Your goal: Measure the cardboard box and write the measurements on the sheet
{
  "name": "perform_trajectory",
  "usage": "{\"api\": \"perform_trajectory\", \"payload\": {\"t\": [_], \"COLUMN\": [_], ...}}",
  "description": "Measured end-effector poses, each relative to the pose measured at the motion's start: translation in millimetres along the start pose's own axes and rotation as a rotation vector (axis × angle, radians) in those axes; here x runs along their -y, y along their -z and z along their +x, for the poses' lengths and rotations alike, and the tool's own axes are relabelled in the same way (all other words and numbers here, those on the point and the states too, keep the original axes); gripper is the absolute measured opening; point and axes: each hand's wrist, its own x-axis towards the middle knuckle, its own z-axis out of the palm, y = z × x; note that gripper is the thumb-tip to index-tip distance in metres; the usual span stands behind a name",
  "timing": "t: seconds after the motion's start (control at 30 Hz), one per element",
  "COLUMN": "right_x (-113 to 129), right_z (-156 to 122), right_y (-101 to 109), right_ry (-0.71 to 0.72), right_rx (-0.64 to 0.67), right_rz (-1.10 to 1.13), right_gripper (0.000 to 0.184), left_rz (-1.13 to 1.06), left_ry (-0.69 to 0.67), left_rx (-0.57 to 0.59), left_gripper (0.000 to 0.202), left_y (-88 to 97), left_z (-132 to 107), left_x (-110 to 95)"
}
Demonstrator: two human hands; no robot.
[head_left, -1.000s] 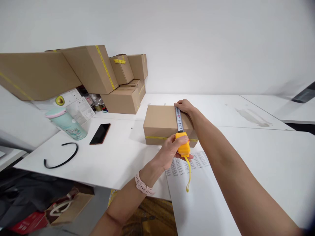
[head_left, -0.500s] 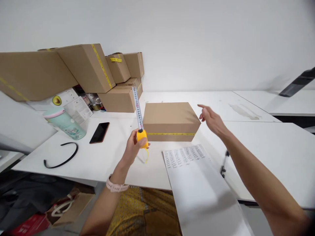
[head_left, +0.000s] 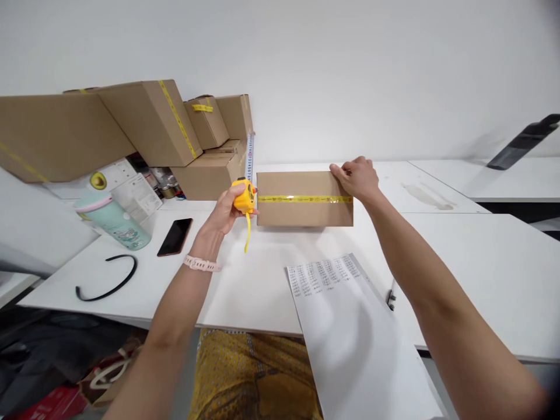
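A brown cardboard box (head_left: pixel 301 207) with a yellow tape stripe stands tipped up on the white table (head_left: pixel 481 256), its taped face toward me. My right hand (head_left: pixel 356 178) grips its top right corner, fingers curled over the edge. My left hand (head_left: pixel 225 210) is closed around a yellow tape measure (head_left: pixel 244 197) just left of the box. The measure's white blade (head_left: pixel 250 156) sticks straight up beside the box's left edge. A yellow loop hangs below the measure's case.
A printed sheet on a clipboard (head_left: pixel 350 326) lies in front of the box. To the left are a black phone (head_left: pixel 175 236), a mint bottle (head_left: pixel 114 219), a black hairband (head_left: pixel 107 280) and stacked cardboard boxes (head_left: pixel 140 125). Bags sit on the floor (head_left: pixel 52 385).
The tape measure came off the box top and moved to its left side with the blade pointing up. My right hand let go of the blade, then tipped the box onto its edge.
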Motion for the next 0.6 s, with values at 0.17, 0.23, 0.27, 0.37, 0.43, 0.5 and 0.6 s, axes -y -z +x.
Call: {"api": "perform_trajectory", "payload": {"t": [0.17, 0.23, 0.27, 0.37, 0.43, 0.5, 0.6], "right_x": [14.7, 18.7, 19.6, 19.3, 17.8, 16.8, 17.8], "right_z": [21.9, 26.1, 27.8, 31.1, 31.2, 29.6, 25.7], "right_y": [-23.2, -25.6, -26.0, -26.8, -28.0, -29.3, -29.2], "right_ry": [0.055, 0.037, 0.042, 0.094, 0.145, 0.211, 0.306], "right_rx": [0.064, 0.069, 0.065, 0.071, 0.075, 0.077, 0.091], "right_rz": [-0.033, -0.087, -0.117, -0.164, -0.159, -0.157, -0.197], "right_gripper": [0.035, 0.029, 0.028, 0.027, 0.031, 0.036, 0.051], "left_rz": [0.001, -0.011, -0.017, -0.041, -0.072, -0.100, -0.115], "left_ry": [-0.044, 0.026, 0.070, 0.179, 0.206, 0.212, 0.223], "left_rx": [0.094, 0.210, 0.260, 0.345, 0.362, 0.380, 0.420], "left_gripper": [0.060, 0.061, 0.061, 0.057, 0.054, 0.052, 0.057], "left_y": [-39.2, -56.8, -63.2, -69.2, -64.1, -56.8, -48.6], "left_z": [-25.8, -38.5, -42.4, -43.2, -38.1, -32.9, -30.0], "left_x": [27.2, 44.0, 51.9, 70.5, 77.7, 81.6, 84.3]}}
